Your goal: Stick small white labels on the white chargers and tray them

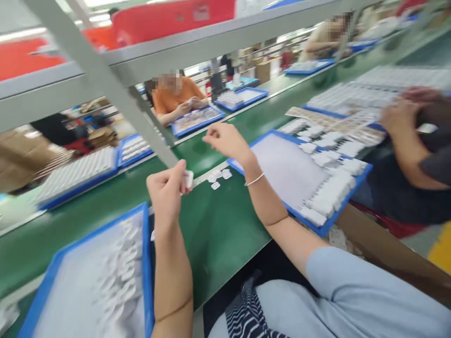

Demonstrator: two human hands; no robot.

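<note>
My left hand (167,188) is raised over the green table (225,230), its thumb and fingers closed on a small white piece (188,179). Up and to the right, my right hand (226,140) is in the air with its fingers curled together; whatever they might pinch is too small to make out. Below and between the hands, several small white pieces (215,185) lie loose on the green surface. A blue-rimmed tray (146,253) with many white parts stands left of my left forearm. Another blue-rimmed tray (299,206), partly filled with white parts, is beyond my right forearm.
A slanting metal post (116,96) and a shelf beam (197,49) with red bins (169,21) stand ahead. Across the belt, a person in orange (172,101) handles small parts over a tray. Another person's hands (401,112) are close on the right, near more trays.
</note>
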